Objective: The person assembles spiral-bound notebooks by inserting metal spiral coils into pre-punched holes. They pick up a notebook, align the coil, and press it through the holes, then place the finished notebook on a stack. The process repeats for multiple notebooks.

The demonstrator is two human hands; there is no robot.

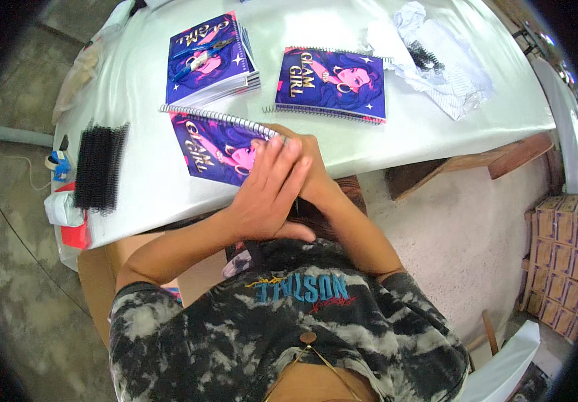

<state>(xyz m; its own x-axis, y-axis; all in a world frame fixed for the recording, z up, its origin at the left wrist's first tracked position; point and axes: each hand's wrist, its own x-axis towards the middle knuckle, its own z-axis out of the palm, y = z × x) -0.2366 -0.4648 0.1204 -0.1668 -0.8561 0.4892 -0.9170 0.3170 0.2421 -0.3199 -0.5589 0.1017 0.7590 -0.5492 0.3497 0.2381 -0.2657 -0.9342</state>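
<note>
A purple spiral notebook (215, 147) with a pink and gold cover is tilted at the front of the table, a pale wire coil (215, 115) along its upper edge. My right hand (312, 161) is closed around the notebook's right end, near the coil's end; its fingertips are partly hidden. Over it lies my left hand (269, 181), fingers stretched out across the coil's end and thumb apart. Behind stands a stack of similar notebooks (235, 84), with a blue-handled tool like pliers (205, 57) on top. More coiled notebooks (332, 84) lie to the right.
Many black spiral coils (101, 167) lie at the table's left edge, beside a blue tape dispenser (59, 165) and a red and white package (68, 211). Crumpled striped wrapping (460, 90) holds more black coils (426, 59) at the back right. Cardboard boxes (560, 251) are stacked far right.
</note>
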